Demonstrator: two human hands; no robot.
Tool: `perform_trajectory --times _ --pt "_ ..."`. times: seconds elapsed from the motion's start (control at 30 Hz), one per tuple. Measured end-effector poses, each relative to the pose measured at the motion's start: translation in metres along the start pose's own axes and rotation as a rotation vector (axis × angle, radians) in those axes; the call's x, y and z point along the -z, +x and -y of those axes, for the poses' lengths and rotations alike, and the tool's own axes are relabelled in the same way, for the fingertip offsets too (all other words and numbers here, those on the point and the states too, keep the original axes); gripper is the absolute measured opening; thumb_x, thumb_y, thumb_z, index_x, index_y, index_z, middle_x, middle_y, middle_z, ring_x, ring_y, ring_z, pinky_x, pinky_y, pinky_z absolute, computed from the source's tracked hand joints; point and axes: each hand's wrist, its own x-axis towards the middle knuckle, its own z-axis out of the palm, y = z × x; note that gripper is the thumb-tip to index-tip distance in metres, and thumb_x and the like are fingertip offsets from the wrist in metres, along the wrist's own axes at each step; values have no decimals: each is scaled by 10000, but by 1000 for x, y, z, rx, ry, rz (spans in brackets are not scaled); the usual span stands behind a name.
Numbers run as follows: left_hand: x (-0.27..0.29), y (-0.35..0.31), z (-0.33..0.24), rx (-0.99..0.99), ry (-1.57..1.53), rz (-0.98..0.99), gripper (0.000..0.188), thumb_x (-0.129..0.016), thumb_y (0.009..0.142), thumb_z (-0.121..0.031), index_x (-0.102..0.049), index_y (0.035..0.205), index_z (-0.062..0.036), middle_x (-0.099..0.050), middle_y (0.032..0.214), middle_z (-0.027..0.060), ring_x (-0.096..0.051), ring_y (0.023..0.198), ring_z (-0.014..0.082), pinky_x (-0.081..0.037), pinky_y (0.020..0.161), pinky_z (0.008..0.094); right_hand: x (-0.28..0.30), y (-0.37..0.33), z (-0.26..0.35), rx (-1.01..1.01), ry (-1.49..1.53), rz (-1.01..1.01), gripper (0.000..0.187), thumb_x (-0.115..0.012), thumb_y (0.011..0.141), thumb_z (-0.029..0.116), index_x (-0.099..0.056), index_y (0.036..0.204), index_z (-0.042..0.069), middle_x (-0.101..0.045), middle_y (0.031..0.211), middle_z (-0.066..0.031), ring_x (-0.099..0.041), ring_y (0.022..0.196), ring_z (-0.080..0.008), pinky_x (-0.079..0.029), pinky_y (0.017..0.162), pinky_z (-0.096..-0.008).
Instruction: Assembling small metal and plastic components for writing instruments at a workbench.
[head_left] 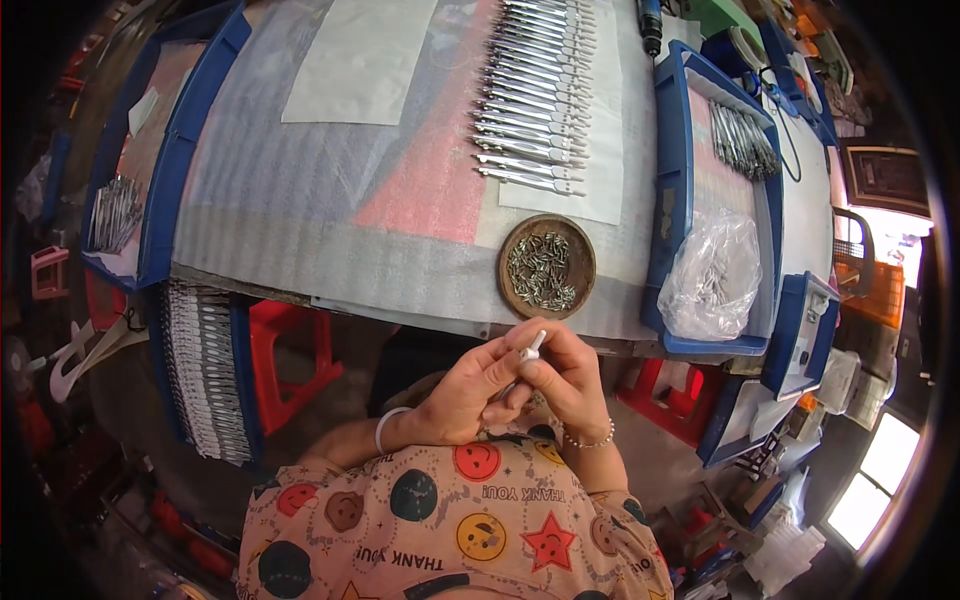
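Observation:
Close to my body, just off the table's front edge, both hands meet around one slim tool with a pale, narrow tip pointing up and away. My left hand is closed on it, thumb pressed near its whitish end. From the other side my right hand pinches it with thumb and fingers. Most of its body is hidden in my fingers, so its exact kind does not show. Right beyond my fingertips stands a round brown bowl with many small metal pins. Farther back lies a column of slim shiny metal tools with pale ends.
Blue trays flank the table at left, and a blue tray on the right holds metal pieces and a clear plastic bag. White paper lies at the back. Red stools stand below, beside a filled blue crate.

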Motion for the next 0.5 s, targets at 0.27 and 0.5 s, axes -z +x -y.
perform_trajectory --times 0.27,0.5 --pt "4 2 7 -8 -47 -77 384 -499 948 -358 -465 1266 -146 -466 669 -12 -335 445 36 -272 397 169 -10 -1 -8 -45 37 -147 131 -488 930 79 -526 1011 -16 -586 851 -29 -561 619 -46 -447 583 -170" --pt "6 6 11 14 -61 -72 341 -510 939 -387 -474 1164 -134 -460 665 -15 -346 442 35 -275 387 170 -9 -4 -13 -101 -8 -173 120 -488 938 102 -513 1005 5 -572 848 -20 -547 633 -38 -431 590 -166"
